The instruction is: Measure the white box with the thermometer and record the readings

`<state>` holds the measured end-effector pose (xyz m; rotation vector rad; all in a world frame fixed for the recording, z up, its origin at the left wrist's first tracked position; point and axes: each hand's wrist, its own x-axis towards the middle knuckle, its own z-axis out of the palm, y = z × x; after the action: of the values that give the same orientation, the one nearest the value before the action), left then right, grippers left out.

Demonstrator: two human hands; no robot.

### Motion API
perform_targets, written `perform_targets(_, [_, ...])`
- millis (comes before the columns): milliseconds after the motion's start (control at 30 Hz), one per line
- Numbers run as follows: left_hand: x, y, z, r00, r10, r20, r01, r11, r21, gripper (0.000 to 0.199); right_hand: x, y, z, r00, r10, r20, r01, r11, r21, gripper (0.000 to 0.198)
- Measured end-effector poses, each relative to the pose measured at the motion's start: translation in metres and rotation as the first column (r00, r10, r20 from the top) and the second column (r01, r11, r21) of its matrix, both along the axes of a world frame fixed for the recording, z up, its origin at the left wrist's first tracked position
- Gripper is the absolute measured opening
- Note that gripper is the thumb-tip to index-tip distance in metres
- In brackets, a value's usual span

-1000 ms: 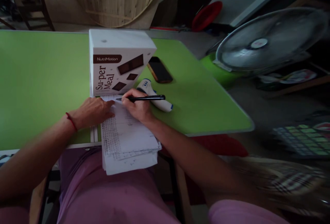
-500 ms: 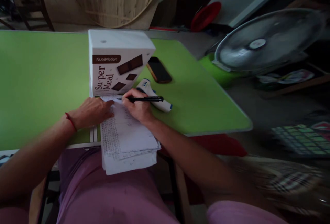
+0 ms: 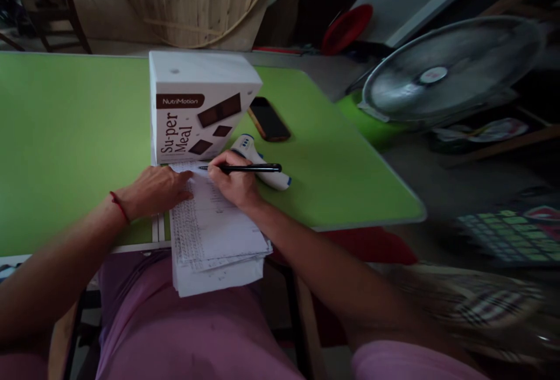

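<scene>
I see a slim black pen (image 3: 258,167), nearly level mid-frame, its tip pointing left over the top of a white paper stack (image 3: 225,229), lower centre, uneven-edged, dense handwriting down its left side.

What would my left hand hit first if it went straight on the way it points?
Your left hand would probably meet the black pen at its tip, then the right hand gripping it; depth between them is unclear.

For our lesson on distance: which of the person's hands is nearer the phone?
Right. The right hand, holding the pen, is below and left of the phone in the picture; the left hand is farther left, at the edge of the paper.
</scene>
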<state>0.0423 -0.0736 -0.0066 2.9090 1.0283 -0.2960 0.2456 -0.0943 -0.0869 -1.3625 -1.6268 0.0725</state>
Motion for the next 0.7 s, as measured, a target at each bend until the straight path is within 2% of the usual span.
perform_targets(700, [0.0000,-0.0007,0.0022,1.000,0.001,-0.007,-0.001,1.000,-0.020,0.041,-0.0034,0.0011,-0.0001,1.000,0.014,-0.010,-0.014,1.000,-0.023,0.011])
